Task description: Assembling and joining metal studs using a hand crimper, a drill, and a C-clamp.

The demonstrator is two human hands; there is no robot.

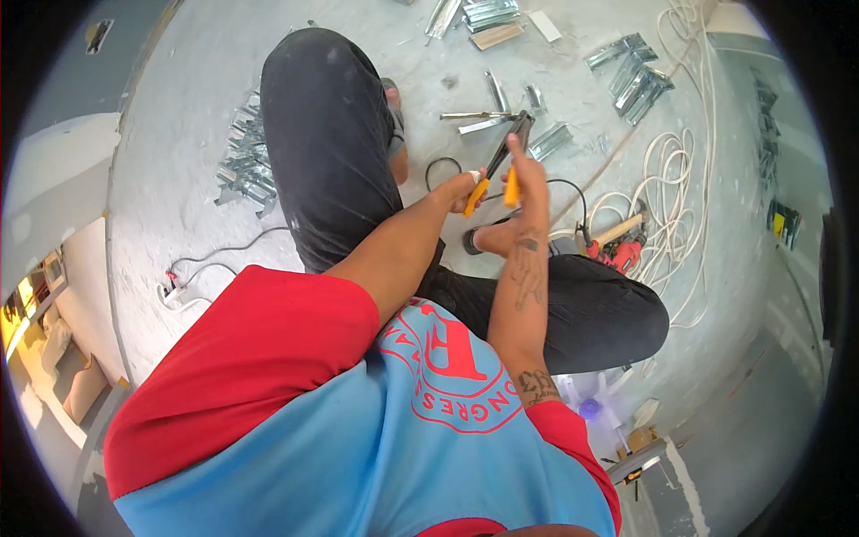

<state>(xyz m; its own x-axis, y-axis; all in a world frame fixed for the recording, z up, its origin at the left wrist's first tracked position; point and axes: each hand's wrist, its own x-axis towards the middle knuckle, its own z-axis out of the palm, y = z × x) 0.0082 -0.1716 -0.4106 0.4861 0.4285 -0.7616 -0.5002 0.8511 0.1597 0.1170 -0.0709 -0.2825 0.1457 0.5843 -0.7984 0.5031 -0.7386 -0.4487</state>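
A plier-like hand tool (508,157) with long black arms and yellow grips lies between my two hands, pointing away from me. My left hand (461,190) is closed round its left grip. Around the right grip my right hand (530,179) is closed, with the thumb stretched up along the tool. Next to the black jaws is a thin metal strip (472,115); whether the jaws touch it I cannot tell. Short silver metal channel pieces (550,140) lie on the floor just beyond and beside the tool.
Cut metal pieces (246,157) are heaped left of my bent leg, with more channels (642,89) at far right. A coiled white cable (671,192) lies at right, beside a wooden-handled hammer (619,230) and a red power tool (620,254). A black cord (224,248) crosses the left floor.
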